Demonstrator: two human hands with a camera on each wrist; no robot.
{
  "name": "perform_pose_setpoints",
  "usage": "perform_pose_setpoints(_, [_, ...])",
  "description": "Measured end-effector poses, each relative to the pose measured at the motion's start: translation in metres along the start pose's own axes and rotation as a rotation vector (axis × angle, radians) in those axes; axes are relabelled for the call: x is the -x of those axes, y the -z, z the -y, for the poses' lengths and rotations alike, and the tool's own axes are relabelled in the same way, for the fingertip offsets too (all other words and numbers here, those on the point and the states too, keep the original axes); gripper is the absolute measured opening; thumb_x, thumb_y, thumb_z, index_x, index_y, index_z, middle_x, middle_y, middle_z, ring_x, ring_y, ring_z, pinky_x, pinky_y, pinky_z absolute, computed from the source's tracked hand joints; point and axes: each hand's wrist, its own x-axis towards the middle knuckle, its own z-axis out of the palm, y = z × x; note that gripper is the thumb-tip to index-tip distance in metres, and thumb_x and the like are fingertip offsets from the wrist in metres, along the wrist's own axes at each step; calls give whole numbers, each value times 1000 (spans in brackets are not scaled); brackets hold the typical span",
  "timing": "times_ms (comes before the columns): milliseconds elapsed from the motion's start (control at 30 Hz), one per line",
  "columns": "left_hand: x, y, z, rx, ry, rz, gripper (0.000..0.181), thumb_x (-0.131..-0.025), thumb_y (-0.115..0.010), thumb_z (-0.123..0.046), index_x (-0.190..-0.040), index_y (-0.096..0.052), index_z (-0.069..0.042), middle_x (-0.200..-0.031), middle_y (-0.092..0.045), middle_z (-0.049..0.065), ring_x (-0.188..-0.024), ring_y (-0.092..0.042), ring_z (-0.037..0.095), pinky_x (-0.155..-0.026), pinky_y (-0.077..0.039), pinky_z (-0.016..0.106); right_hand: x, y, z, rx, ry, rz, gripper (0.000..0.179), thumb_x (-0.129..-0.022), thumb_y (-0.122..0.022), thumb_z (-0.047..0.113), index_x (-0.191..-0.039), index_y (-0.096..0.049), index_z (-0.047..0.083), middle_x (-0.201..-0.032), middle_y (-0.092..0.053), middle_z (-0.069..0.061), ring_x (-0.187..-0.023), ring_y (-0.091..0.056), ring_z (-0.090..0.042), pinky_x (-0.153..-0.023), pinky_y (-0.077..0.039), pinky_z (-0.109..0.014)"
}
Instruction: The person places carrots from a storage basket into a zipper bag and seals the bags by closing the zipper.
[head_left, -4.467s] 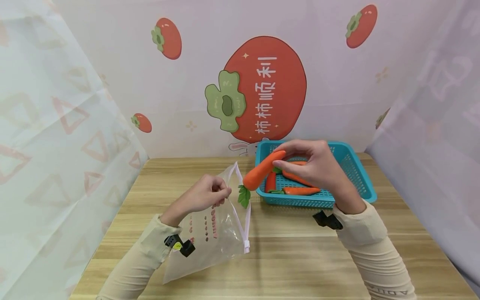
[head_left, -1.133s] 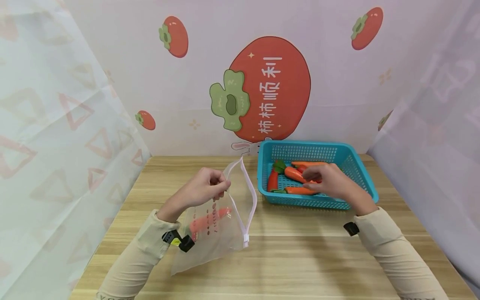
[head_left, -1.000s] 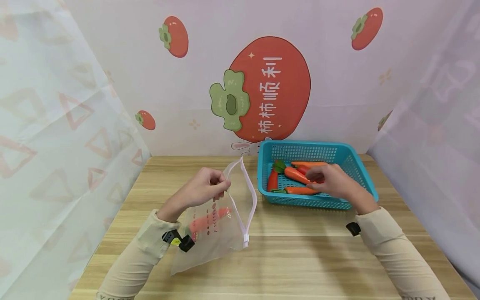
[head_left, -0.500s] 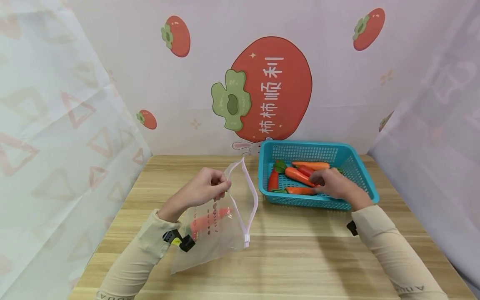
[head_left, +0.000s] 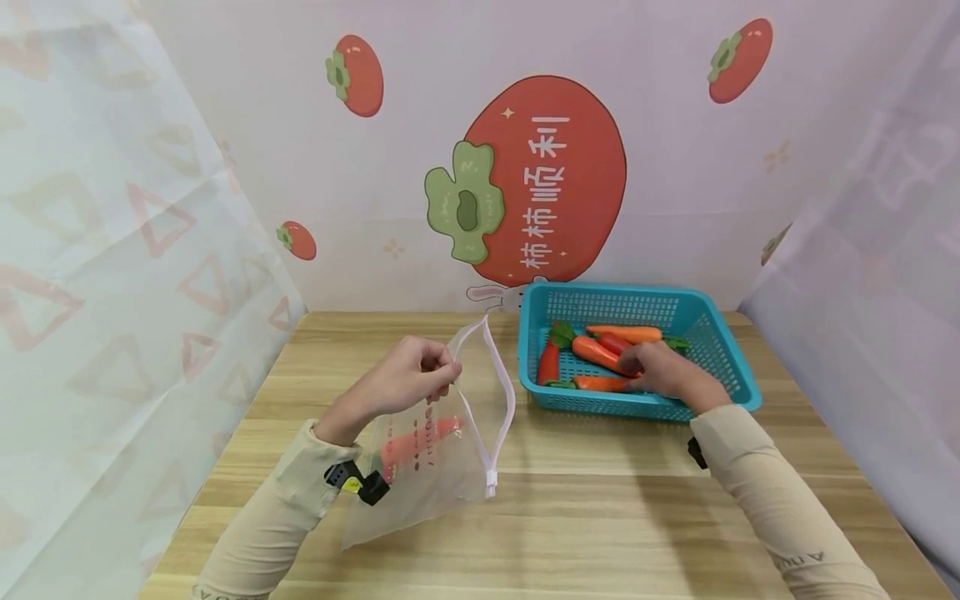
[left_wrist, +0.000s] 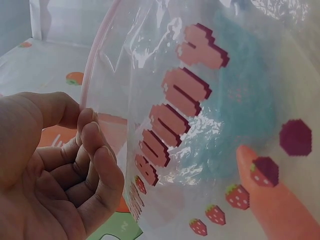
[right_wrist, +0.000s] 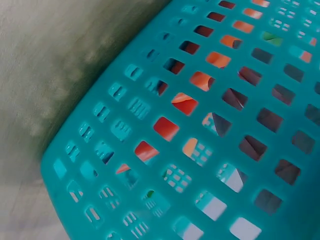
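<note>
Where the right hand (head_left: pixel 663 371) held a carrot aloft seconds ago, the head view now shows that hand lowered into the blue basket (head_left: pixel 592 402), at the 2 o'clock of the zip bag (head_left: pixel 438 492); one bagged carrot (head_left: pixel 402 450) lies inside the bag. One transfer therefore appears complete and another pick-up under way. The right fingers meet the 3 o'clock end of the front carrot (head_left: pixel 598 383); whether they grip it cannot be determined. The left hand (head_left: pixel 408 379), at the bag's 11 o'clock, pinches the edge and the mouth stands open; the slider (head_left: pixel 491 483) sits at 4 o'clock. The bagged carrot is orange, tapers toward 2 o'clock and looks hazy through the film. The front carrot is a smooth, brighter orange with green leaves at 9 o'clock.

Left wrist view: fingertips pinch the pink zip edge (left_wrist: pixel 93 62). Pink lettering (left_wrist: pixel 187 90) crosses the film; the bagged carrot, at 4 o'clock, points its tip to 11 o'clock.

Right wrist view: the perforated basket wall fills most of the field. Carrots show only as orange and red patches; fingers cannot be made out.
</note>
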Motion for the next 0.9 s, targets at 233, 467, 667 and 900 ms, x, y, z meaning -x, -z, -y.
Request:
perform_pose_setpoints(233, [-1, -1, 1, 0, -2, -1, 24, -103, -60, -10, -80, -65, -4, -67, -58, 0, -59, -54, 13, -55, -57, 28, -8, -5, -6, 47, -8, 31, 23, -91, -84, 15, -111, -79, 5, -106, -75, -9, -96, -61, -25, -85, -62, -44])
perform_pose_setpoints(467, [-1, -1, 1, -9, 3, -4, 24, -102, -60, -10, -80, -65, -3, -67, -58, 0, -59, -55, 13, -56, -58, 28, -12, -9, -10, 73, -31, 64, 24, -90, -84, 16, -112, -79, 6, -108, -73, -10, -98, -59, -27, -85, -60, -43])
perform_pose_setpoints(667, [-2, -2, 1, -12, 3, -4, 24, -102, -60, -10, -80, -65, -3, -67, -58, -1, -60, -55, 13, -56, -57, 27, -16, -10, -12, 114, -34, 93, 19, -92, -83, 17, -108, -80, 9, -106, -70, -8, -99, -56, -27, -85, -58, -41])
perform_pose_setpoints(900, [-4, -4, 2, -15, 0, -1, 24, -102, -61, -11, -82, -66, 0, -66, -58, 0, -59, -55, 13, -56, -57, 27, -13, -8, -14, 76, -35, 102, 19, -91, -84, 16, -108, -81, 9, -104, -69, -7, -99, -56, -27, -82, -58, -39])
